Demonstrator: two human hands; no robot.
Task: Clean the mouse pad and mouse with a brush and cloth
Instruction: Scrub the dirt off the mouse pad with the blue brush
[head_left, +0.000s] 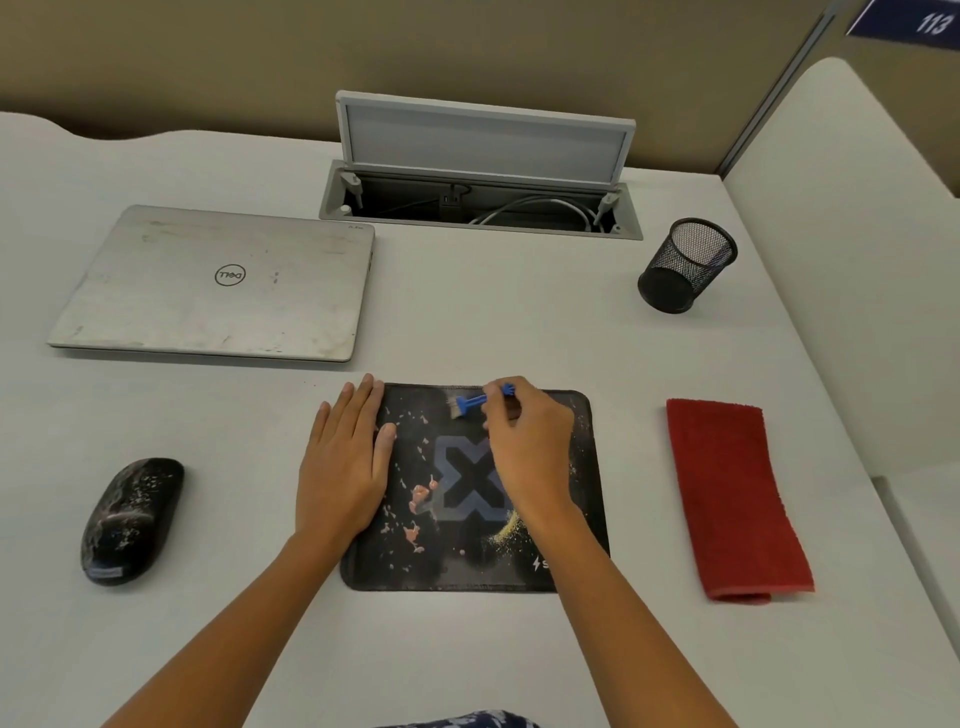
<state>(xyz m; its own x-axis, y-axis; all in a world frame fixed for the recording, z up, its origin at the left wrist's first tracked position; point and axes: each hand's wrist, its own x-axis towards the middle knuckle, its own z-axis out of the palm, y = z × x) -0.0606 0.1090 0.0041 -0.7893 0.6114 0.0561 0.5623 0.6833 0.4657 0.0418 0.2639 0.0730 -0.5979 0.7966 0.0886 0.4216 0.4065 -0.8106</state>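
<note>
Mouse pad (457, 566): laid flat on the desk (467, 332), strewn with crumbs (418, 499) and yellow dust.
Left hand (343, 467): laid flat with straight fingers pressed together, across the pad's 9 o'clock edge.
Right hand (524, 447): a blue brush (475, 401) is pinched by its handle, bristles pointed down near the pad's 12 o'clock edge.
Mouse (132, 519): speckled, at 9 o'clock, well apart from the pad; bare desk lies between.
Cloth (737, 499): red, folded, at 3 o'clock, apart from the pad's edge.
Laptop (218, 283): closed, at 11 o'clock.
Mesh cup (685, 265): at 2 o'clock.

A pale grey tabletop (467, 322) meets a tan partition wall (208, 62) along its far edge, with a white divider (831, 208) at its right edge.
</note>
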